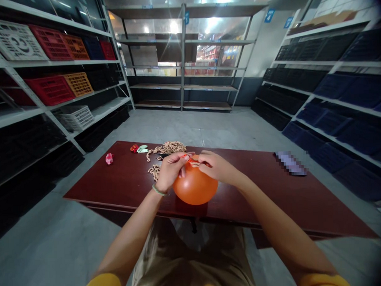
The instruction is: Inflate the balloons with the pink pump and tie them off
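An inflated orange balloon (195, 188) hangs at the near edge of the table, its neck end turned up toward my fingers. My left hand (172, 170), with a green band on the wrist, pinches the orange neck between thumb and fingers. On the other side of the neck, my right hand (214, 167) has its fingers curled in and closed on the balloon's neck end. Just behind my hands lies a pile of tan chain links (172, 148). A smaller heap of tan links (154, 172) sits left of my left hand.
The dark red table (123, 183) also carries a pink crumpled item (109, 158), a red item (134, 148), a pale green item (142, 149) and a blurred flat object (290, 163). Shelves with crates (51, 89) stand left, others right; a metal rack (182, 89) stands behind.
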